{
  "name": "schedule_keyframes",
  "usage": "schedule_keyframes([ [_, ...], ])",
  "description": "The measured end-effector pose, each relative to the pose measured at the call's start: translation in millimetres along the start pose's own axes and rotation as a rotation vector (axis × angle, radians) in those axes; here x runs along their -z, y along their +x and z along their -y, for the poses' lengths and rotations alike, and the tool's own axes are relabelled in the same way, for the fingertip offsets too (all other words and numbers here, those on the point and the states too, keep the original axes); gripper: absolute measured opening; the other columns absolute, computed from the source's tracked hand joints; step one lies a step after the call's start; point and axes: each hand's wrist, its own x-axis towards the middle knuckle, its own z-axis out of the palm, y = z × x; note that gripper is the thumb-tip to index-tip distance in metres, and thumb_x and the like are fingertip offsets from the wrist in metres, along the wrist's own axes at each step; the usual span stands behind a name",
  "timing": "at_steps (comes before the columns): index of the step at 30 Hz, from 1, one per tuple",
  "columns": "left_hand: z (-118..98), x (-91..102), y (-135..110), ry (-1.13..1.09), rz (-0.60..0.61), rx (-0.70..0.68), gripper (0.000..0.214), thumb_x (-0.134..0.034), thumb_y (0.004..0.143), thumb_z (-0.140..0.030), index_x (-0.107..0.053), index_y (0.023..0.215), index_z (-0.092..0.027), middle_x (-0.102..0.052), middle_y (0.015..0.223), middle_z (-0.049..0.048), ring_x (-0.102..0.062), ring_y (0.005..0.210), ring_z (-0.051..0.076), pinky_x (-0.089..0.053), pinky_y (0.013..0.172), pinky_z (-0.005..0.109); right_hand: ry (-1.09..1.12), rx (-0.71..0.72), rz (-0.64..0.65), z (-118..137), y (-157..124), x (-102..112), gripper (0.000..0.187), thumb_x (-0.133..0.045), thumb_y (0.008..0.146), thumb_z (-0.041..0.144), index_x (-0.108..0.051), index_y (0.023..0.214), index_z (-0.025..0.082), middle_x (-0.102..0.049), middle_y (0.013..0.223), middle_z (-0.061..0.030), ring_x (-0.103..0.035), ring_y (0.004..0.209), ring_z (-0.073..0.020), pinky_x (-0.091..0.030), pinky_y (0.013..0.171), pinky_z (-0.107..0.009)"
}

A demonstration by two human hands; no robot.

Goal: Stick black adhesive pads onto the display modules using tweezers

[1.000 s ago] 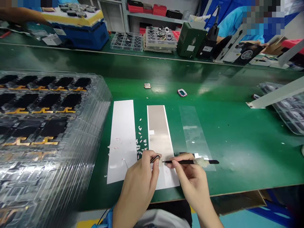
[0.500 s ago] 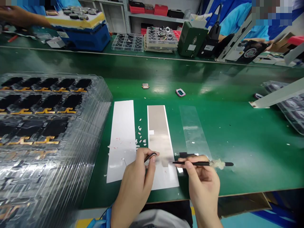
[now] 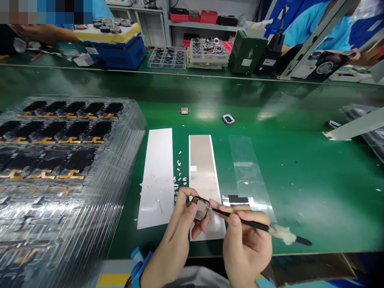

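Between its thumb and fingers, my left hand (image 3: pixel 175 230) grips a small square watch screen (image 3: pixel 201 210), its pale inner face and black rim turned up toward me. My right hand (image 3: pixel 247 242) is closed around black tweezers (image 3: pixel 255 225) that have whitish wrapping near the rear end. The tweezer tips touch, or come very close to, the screen's right edge. Below both hands lies a beige-coated white strip (image 3: pixel 202 158). A plain white sheet (image 3: pixel 158 168) with small reddish marks is to its left, and a clear film strip (image 3: pixel 246 160) to its right.
Stacked clear trays (image 3: pixel 132 120) of black screens fill the left side. Small white scraps (image 3: pixel 179 170) lie between the sheets. Two small square parts, one metallic (image 3: pixel 184 111) and one pink-rimmed (image 3: pixel 228 119), sit farther back. A white bracket (image 3: pixel 354 125) juts in at right. Co-workers' arms show across the bench.
My left hand has turned the screen so its pale face shows. The tweezers have swung from over the beige strip to the screen's edge, now slanting down to the right.
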Motion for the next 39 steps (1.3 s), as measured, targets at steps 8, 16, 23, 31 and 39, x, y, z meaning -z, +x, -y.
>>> schedule_keyframes([
  [8, 1.3, -3.6, -3.4, 0.059, 0.007, -0.007, 0.026, -0.040, 0.105, -0.049, -0.048, 0.102, -0.025, -0.046, 0.067, -0.0057, -0.035, 0.058, 0.011, -0.031, 0.055, 0.021, -0.015, 0.022, 0.028, -1.1, 2.7, 0.8, 0.019, -0.055, 0.094, 0.005, -0.057, 0.099, 0.022, -0.072, 0.087, -0.0025, -0.078, 0.085, -0.0196, -0.066, 0.067, -0.030],
  [16, -4.7, -5.5, -3.3, 0.095, 0.033, -0.017, 0.027, -0.037, 0.105, -0.050, -0.046, 0.102, -0.026, -0.044, 0.066, -0.0065, -0.035, 0.058, 0.012, -0.033, 0.057, 0.022, -0.061, 0.022, 0.036, -0.5, 1.6, 4.1, 0.020, -0.056, 0.093, 0.004, -0.058, 0.099, 0.023, -0.072, 0.087, -0.0029, -0.077, 0.084, -0.0197, -0.064, 0.064, -0.030],
  [23, -2.6, -3.5, -4.4, 0.067, 0.004, 0.013, 0.027, -0.039, 0.104, -0.052, -0.047, 0.102, -0.026, -0.046, 0.068, -0.0055, -0.037, 0.059, 0.012, -0.035, 0.057, 0.021, -0.038, -0.043, 0.024, -1.3, 0.1, 4.0, 0.018, -0.055, 0.095, 0.007, -0.057, 0.099, 0.024, -0.072, 0.086, -0.0032, -0.077, 0.086, -0.0209, -0.065, 0.066, -0.032],
  [31, -4.2, -3.4, -5.1, 0.051, 0.036, -0.015, 0.024, -0.039, 0.105, -0.048, -0.047, 0.101, -0.026, -0.045, 0.071, -0.0058, -0.038, 0.062, 0.011, -0.037, 0.059, 0.019, -0.061, -0.037, 0.021, -0.9, 1.4, 3.2, 0.015, -0.056, 0.095, 0.009, -0.058, 0.098, 0.024, -0.072, 0.084, -0.0023, -0.076, 0.084, -0.0197, -0.063, 0.065, -0.030],
  [39, -3.4, -5.9, -4.3, 0.071, 0.009, -0.023, 0.023, -0.040, 0.106, -0.045, -0.048, 0.100, -0.024, -0.046, 0.070, -0.0051, -0.039, 0.059, 0.010, -0.037, 0.057, 0.020, -0.098, -0.030, 0.020, -2.4, 0.8, 3.4, 0.015, -0.056, 0.095, 0.010, -0.056, 0.098, 0.024, -0.072, 0.084, -0.0031, -0.077, 0.083, -0.0209, -0.066, 0.070, -0.035],
])
